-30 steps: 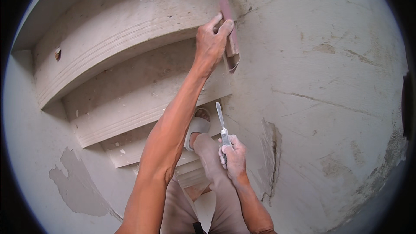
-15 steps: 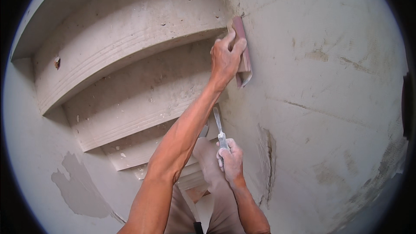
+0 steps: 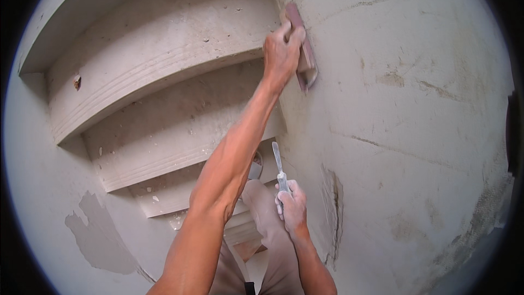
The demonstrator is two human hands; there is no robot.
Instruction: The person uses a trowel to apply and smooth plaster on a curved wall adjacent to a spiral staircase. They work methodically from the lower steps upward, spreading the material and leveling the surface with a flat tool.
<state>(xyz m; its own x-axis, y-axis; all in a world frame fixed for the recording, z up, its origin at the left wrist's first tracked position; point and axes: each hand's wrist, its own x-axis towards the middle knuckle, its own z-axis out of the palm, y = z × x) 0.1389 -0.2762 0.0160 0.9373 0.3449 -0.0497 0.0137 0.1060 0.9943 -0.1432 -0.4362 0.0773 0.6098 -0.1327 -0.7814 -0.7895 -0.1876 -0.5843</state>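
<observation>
My left hand (image 3: 281,54) reaches up and grips a sanding block with reddish sandpaper (image 3: 303,49), its face against the grey wall (image 3: 404,98) beside the stair's edge. Sandpaper curls at the block's lower end. Lower down, my dust-whitened right hand (image 3: 293,207) is closed round the handle of a narrow putty knife (image 3: 277,157). The knife's blade points upward, apart from the wall.
Concrete steps (image 3: 164,98) descend toward my legs (image 3: 267,224). A round pale container (image 3: 255,166) is partly hidden behind my left forearm. Cracks (image 3: 376,142) and a rough vertical gouge (image 3: 333,207) mark the wall. A darker patch (image 3: 101,235) shows at lower left.
My left hand and the sanding block have moved up along the wall, slightly to the left. The right hand with the putty knife has shifted only a little downward.
</observation>
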